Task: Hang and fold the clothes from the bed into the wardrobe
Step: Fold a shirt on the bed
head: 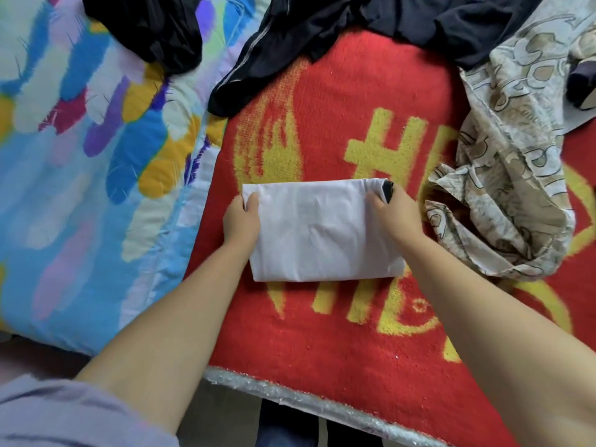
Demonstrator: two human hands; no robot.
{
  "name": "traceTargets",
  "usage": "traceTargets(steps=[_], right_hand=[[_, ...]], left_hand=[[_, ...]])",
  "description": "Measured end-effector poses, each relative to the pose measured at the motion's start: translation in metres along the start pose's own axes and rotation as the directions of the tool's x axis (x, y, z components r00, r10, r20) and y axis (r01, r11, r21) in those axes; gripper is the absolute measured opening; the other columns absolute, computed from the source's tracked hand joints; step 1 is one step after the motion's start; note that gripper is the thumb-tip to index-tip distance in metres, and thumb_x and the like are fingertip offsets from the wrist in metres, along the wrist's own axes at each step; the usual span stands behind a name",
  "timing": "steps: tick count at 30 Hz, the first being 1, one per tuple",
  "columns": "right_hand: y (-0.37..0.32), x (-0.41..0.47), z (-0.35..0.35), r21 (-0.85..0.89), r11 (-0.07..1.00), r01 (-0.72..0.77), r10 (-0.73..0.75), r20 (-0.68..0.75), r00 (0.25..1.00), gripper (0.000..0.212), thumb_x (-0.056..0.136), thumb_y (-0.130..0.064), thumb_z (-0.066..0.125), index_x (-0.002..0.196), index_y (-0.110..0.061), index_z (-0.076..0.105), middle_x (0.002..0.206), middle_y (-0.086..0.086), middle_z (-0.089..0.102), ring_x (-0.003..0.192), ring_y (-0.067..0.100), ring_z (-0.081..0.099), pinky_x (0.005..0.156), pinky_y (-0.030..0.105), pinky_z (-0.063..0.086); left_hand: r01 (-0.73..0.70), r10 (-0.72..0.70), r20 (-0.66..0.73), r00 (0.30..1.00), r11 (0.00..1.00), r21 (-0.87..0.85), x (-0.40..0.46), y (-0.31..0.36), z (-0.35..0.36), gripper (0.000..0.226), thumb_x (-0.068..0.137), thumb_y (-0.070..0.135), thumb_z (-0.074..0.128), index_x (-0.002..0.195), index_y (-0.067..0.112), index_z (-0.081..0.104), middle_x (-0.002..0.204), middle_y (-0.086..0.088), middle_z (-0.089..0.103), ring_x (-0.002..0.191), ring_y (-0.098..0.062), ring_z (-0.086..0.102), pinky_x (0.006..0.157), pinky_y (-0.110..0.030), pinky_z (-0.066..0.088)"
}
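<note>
The left hand (240, 217) and right hand (392, 211) each curl their fingers around a side edge of the folded white garment (319, 230) lying on the red blanket (322, 333). Beyond lie a patterned cloth (503, 175) and dark clothes (354, 24).

Head camera looks steeply down, close over the red blanket (338, 333).

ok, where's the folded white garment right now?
Head view, centre: folded white garment lies on the red blanket, gripped by left hand and right hand, patterned cloth to its right.
</note>
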State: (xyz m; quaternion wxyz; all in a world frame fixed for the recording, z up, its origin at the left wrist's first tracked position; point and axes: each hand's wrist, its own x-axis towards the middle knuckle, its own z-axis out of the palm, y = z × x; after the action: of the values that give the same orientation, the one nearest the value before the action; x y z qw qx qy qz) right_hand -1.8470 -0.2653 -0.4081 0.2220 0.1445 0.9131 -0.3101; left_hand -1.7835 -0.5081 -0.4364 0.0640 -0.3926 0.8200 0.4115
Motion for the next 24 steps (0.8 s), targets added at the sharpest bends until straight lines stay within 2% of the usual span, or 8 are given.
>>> traceTargets(steps=[4,9,12,15,17,18,21,24], right_hand=[[0.011,0.005,0.004,0.078,0.995,0.057,-0.048,-0.112,0.993,0.040,0.098,-0.048,0.041,0.105,-0.015,0.063,0.099,0.006,0.067,0.092,0.026,0.060,0.067,0.032,0.037],[0.016,0.004,0.006,0.124,0.991,-0.058,0.074,-0.131,0.989,0.047,0.096,-0.048,0.047,0.125,-0.012,0.048,0.120,0.009,0.059,0.110,0.029,0.055,0.084,0.039,0.043],[0.013,-0.013,-0.005,-0.062,0.990,0.126,-0.138,-0.298,0.945,0.062,0.094,-0.043,0.052,0.143,-0.011,0.035,0.141,0.013,0.043,0.131,0.031,0.039,0.107,0.048,0.033],[0.023,-0.056,0.005,-0.467,0.685,0.559,-0.638,-0.014,0.770,0.078,0.077,-0.039,0.072,0.143,-0.010,0.041,0.149,0.019,0.037,0.140,0.037,0.031,0.110,0.064,0.018],[0.042,-0.082,0.022,-0.591,0.396,0.703,-0.717,0.280,0.639,0.093,0.060,-0.033,0.080,0.143,-0.015,0.044,0.150,0.016,0.036,0.139,0.038,0.032,0.103,0.070,0.022],[0.050,-0.089,0.029,-0.617,0.336,0.712,-0.673,0.372,0.639,0.097,0.054,-0.029,0.081,0.143,-0.016,0.044,0.150,0.015,0.037,0.138,0.037,0.034,0.102,0.069,0.026],[0.057,-0.086,0.043,-0.692,0.370,0.620,-0.559,0.367,0.744,0.099,0.050,-0.018,0.081,0.142,-0.015,0.045,0.149,0.015,0.039,0.136,0.037,0.037,0.102,0.065,0.030],[0.046,-0.081,0.048,-0.662,0.465,0.588,-0.535,0.319,0.782,0.087,0.070,-0.005,0.068,0.149,-0.016,0.032,0.155,0.015,0.025,0.142,0.043,0.021,0.108,0.066,0.012]], left_hand=[[-0.106,0.103,-0.170,0.980,0.994,-0.007,-0.008,-0.007,0.009,0.026,0.102,0.022,0.037,0.079,0.011,0.041,0.084,-0.025,0.059,0.081,-0.040,0.055,0.059,-0.030,0.016],[-0.020,0.047,-0.186,0.981,0.989,0.146,-0.006,-0.011,0.007,0.029,0.102,0.033,0.037,0.089,0.009,0.046,0.087,-0.019,0.060,0.087,-0.040,0.057,0.061,-0.035,0.026],[-0.169,0.204,-0.272,0.940,0.975,0.147,-0.020,-0.004,-0.009,0.033,0.097,0.029,0.047,0.116,0.003,0.053,0.102,-0.014,0.060,0.102,-0.037,0.058,0.080,-0.045,0.045],[-0.573,0.653,0.005,0.758,0.661,0.485,-0.066,-0.017,-0.001,0.065,0.084,0.035,0.052,0.137,-0.001,0.043,0.138,-0.024,0.048,0.129,-0.038,0.045,0.108,-0.058,0.027],[-0.737,0.699,0.354,0.622,0.368,0.567,-0.099,-0.032,0.015,0.087,0.068,0.040,0.064,0.145,0.010,0.036,0.150,-0.021,0.033,0.138,-0.034,0.034,0.110,-0.060,0.022],[-0.756,0.645,0.464,0.607,0.288,0.588,-0.107,-0.042,0.022,0.097,0.058,0.036,0.072,0.146,0.014,0.036,0.151,-0.020,0.028,0.139,-0.032,0.033,0.109,-0.060,0.025],[-0.678,0.504,0.494,0.708,0.287,0.677,-0.108,-0.053,0.031,0.099,0.053,0.016,0.071,0.145,0.018,0.036,0.151,-0.019,0.031,0.138,-0.030,0.036,0.107,-0.058,0.027],[-0.656,0.528,0.460,0.714,0.273,0.704,-0.097,-0.041,0.027,0.072,0.072,0.011,0.040,0.143,0.020,0.037,0.148,-0.016,0.038,0.136,-0.028,0.040,0.104,-0.058,0.033]])
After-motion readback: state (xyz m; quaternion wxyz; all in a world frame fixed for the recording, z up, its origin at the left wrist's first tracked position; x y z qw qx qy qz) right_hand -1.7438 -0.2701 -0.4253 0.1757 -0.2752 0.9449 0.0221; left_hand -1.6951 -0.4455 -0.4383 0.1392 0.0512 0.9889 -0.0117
